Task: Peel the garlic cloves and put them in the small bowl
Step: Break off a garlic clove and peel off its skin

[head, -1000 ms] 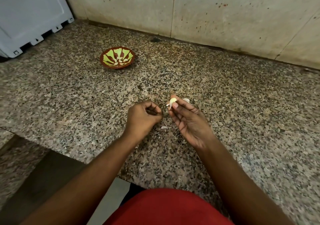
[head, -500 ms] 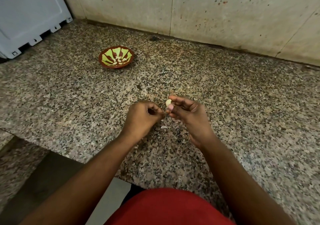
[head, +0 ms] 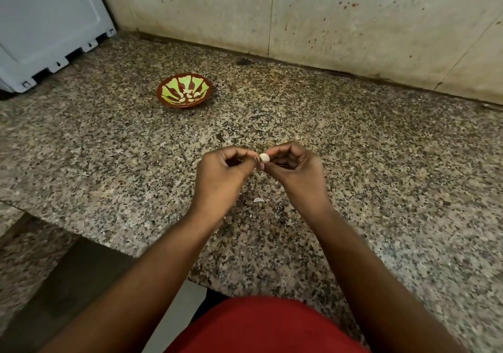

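Head view: right hand and left hand pinch garlic clove.

Small bowl: reddish-brown rim, lime-green inside with brown radiating stripes. Garlic clove: creamy white. Counter: speckled granite, grey, black, pinkish. Wall: dull beige, reddish spots. Garment: red.

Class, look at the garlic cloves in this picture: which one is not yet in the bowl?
The garlic clove pinched between the left hand and right hand above the counter; the other cloves lie inside the small bowl.
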